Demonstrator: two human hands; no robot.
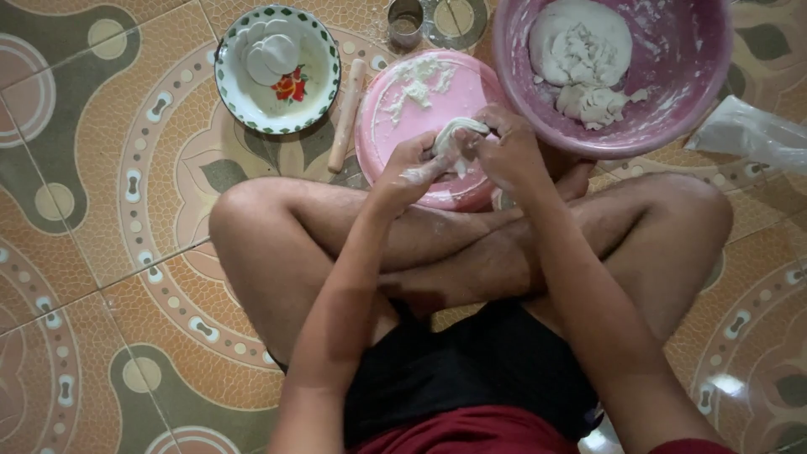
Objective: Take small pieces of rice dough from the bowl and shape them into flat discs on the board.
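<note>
I sit cross-legged on a patterned tile floor. My left hand point(409, 171) and my right hand point(506, 150) both grip one small lump of white dough point(455, 132), held above an upturned pink plate point(395, 134) dusted with flour. Beyond it a large pink basin point(698, 76) holds a big mass of white dough point(580, 50). Both hands are floury.
A white enamel bowl point(252, 101) with a green rim and a red flower holds several flat dough discs point(269, 52) at the upper left. A wooden rolling pin point(346, 113) lies between that bowl and the plate. A small metal cup point(405, 21) stands behind. A clear plastic bag point(748, 133) lies at right.
</note>
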